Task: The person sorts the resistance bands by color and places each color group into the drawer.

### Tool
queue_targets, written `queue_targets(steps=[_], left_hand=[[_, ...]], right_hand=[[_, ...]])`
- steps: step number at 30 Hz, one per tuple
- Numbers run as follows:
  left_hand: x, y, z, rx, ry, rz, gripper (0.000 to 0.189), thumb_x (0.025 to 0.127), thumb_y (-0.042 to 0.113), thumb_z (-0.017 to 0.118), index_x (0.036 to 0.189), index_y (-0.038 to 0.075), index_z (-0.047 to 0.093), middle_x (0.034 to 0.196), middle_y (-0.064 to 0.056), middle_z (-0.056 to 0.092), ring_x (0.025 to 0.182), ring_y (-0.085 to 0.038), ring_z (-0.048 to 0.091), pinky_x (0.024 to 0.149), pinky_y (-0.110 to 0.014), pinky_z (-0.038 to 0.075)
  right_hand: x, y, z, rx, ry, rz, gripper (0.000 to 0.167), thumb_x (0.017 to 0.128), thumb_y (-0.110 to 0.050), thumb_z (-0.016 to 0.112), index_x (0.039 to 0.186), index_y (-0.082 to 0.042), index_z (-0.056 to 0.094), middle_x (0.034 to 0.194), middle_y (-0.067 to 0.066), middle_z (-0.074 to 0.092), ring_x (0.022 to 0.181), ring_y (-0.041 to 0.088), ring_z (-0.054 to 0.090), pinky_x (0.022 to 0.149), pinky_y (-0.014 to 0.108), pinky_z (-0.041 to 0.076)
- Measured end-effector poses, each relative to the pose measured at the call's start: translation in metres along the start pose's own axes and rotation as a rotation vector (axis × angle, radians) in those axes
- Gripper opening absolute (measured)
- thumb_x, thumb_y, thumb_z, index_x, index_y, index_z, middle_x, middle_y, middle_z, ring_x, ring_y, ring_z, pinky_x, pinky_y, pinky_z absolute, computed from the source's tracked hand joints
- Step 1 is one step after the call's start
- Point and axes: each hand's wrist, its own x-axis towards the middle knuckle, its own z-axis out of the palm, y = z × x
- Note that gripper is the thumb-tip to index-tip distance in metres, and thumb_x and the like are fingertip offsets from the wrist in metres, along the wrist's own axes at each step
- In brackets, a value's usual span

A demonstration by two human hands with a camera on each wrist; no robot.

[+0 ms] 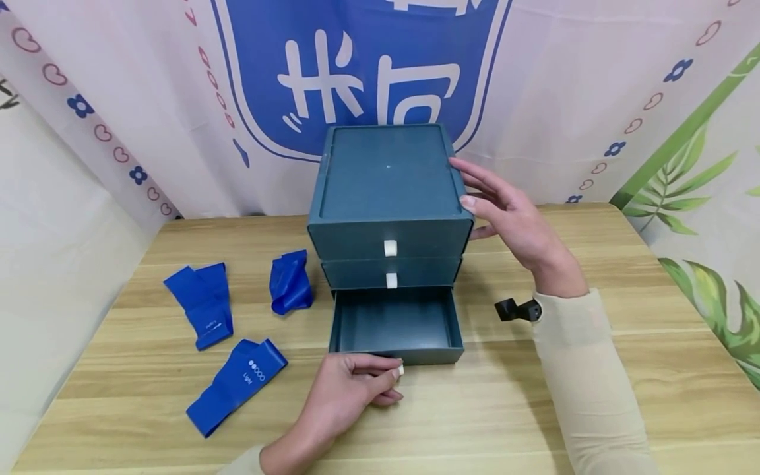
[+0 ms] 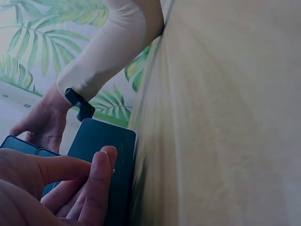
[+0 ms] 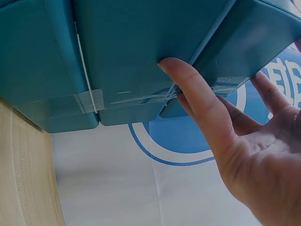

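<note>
A dark teal chest of drawers point(image 1: 386, 175) with three levels stands on the table, its bottom drawer point(image 1: 424, 357) pulled out towards me and the upper two closed. My left hand point(image 1: 350, 389) pinches the small white pull tab point(image 1: 401, 371) of the bottom drawer between thumb and fingers. In the left wrist view those fingers point(image 2: 96, 188) mostly cover the tab. Against the chest's right side rests my right hand point(image 1: 510, 218), thumb near the front top corner. The right wrist view shows its fingers point(image 3: 197, 94) extended along the side wall, which bears clear tape.
Three blue bands lie left of the chest: a crumpled one point(image 1: 291, 284), a folded one point(image 1: 204, 303) and a printed one point(image 1: 237, 382) nearer me. Behind the wooden table point(image 1: 505, 409) hangs a printed curtain point(image 1: 552, 99). A black wrist mount point(image 1: 518, 309) sticks out from the right sleeve.
</note>
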Motion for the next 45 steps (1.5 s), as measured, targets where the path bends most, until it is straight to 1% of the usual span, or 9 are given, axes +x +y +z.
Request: queue_targets(steps=[6, 12, 24, 27, 31, 35, 38, 42, 45], left_hand=[[-0.006, -0.004, 0.000, 0.029, 0.006, -0.019, 0.018, 0.096, 0.009, 0.080, 0.113, 0.005, 0.084, 0.098, -0.013, 0.084, 0.080, -0.023, 0.083, 0.074, -0.033, 0.067], [-0.006, -0.005, 0.000, 0.028, 0.004, -0.025, 0.018, 0.097, 0.010, 0.080, 0.114, 0.006, 0.084, 0.096, -0.013, 0.084, 0.080, -0.023, 0.083, 0.074, -0.033, 0.067], [-0.009, -0.007, 0.000, 0.041, -0.018, -0.005, 0.019, 0.096, 0.011, 0.081, 0.115, 0.007, 0.084, 0.094, -0.012, 0.084, 0.074, -0.023, 0.081, 0.069, -0.034, 0.067], [-0.010, -0.005, -0.003, 0.077, -0.040, -0.010, 0.020, 0.096, 0.014, 0.081, 0.116, 0.009, 0.084, 0.092, -0.010, 0.084, 0.070, -0.022, 0.079, 0.064, -0.035, 0.066], [-0.016, 0.007, -0.010, 0.213, -0.072, 0.017, 0.015, 0.096, 0.019, 0.082, 0.110, 0.012, 0.085, 0.087, -0.004, 0.083, 0.067, -0.018, 0.076, 0.058, -0.029, 0.059], [-0.029, 0.032, -0.028, 0.348, -0.042, 0.093, 0.013, 0.095, 0.025, 0.083, 0.102, 0.013, 0.085, 0.083, -0.001, 0.080, 0.071, -0.020, 0.074, 0.059, -0.026, 0.056], [-0.038, 0.053, -0.051, 0.376, 0.059, 0.112, 0.020, 0.095, 0.032, 0.083, 0.104, 0.015, 0.084, 0.087, -0.001, 0.081, 0.077, -0.021, 0.075, 0.065, -0.029, 0.060], [-0.039, 0.070, -0.093, 0.365, 0.196, 0.172, 0.030, 0.099, 0.036, 0.080, 0.114, 0.010, 0.081, 0.096, -0.002, 0.083, 0.083, -0.019, 0.078, 0.072, -0.031, 0.065], [-0.031, 0.072, -0.134, 0.375, 0.265, 0.254, 0.033, 0.103, 0.031, 0.075, 0.121, 0.004, 0.077, 0.099, 0.007, 0.083, 0.085, -0.013, 0.079, 0.073, -0.030, 0.065]], right_hand=[[-0.001, 0.000, 0.000, -0.002, 0.006, -0.003, 0.056, 0.111, -0.031, 0.056, 0.165, -0.039, 0.043, 0.173, 0.004, 0.040, 0.141, 0.031, 0.056, 0.085, 0.034, 0.066], [0.000, 0.000, 0.000, -0.010, 0.004, -0.004, 0.056, 0.111, -0.032, 0.057, 0.165, -0.039, 0.043, 0.173, 0.003, 0.040, 0.141, 0.030, 0.056, 0.086, 0.034, 0.066], [0.001, -0.001, 0.002, -0.012, -0.008, -0.003, 0.056, 0.111, -0.031, 0.056, 0.165, -0.039, 0.043, 0.173, 0.003, 0.040, 0.140, 0.029, 0.057, 0.086, 0.034, 0.066], [0.001, -0.001, 0.002, -0.011, -0.006, -0.001, 0.056, 0.111, -0.032, 0.057, 0.165, -0.039, 0.044, 0.173, 0.003, 0.040, 0.140, 0.029, 0.057, 0.086, 0.034, 0.066], [0.001, -0.001, 0.003, -0.004, -0.004, -0.006, 0.056, 0.111, -0.031, 0.056, 0.165, -0.039, 0.043, 0.173, 0.003, 0.040, 0.141, 0.029, 0.056, 0.086, 0.034, 0.066], [0.001, -0.001, 0.003, -0.007, 0.001, -0.007, 0.056, 0.111, -0.032, 0.056, 0.165, -0.039, 0.043, 0.173, 0.004, 0.040, 0.143, 0.032, 0.054, 0.085, 0.033, 0.066], [0.001, -0.002, 0.002, -0.011, 0.005, -0.005, 0.056, 0.111, -0.033, 0.056, 0.165, -0.040, 0.043, 0.174, 0.004, 0.039, 0.146, 0.034, 0.052, 0.085, 0.032, 0.065], [0.000, -0.001, 0.001, -0.008, 0.004, -0.003, 0.056, 0.111, -0.033, 0.056, 0.165, -0.040, 0.042, 0.174, 0.004, 0.038, 0.147, 0.036, 0.051, 0.086, 0.032, 0.065], [-0.001, -0.001, 0.001, -0.003, 0.005, 0.000, 0.056, 0.111, -0.033, 0.056, 0.165, -0.040, 0.042, 0.174, 0.004, 0.038, 0.146, 0.035, 0.051, 0.086, 0.032, 0.065]])
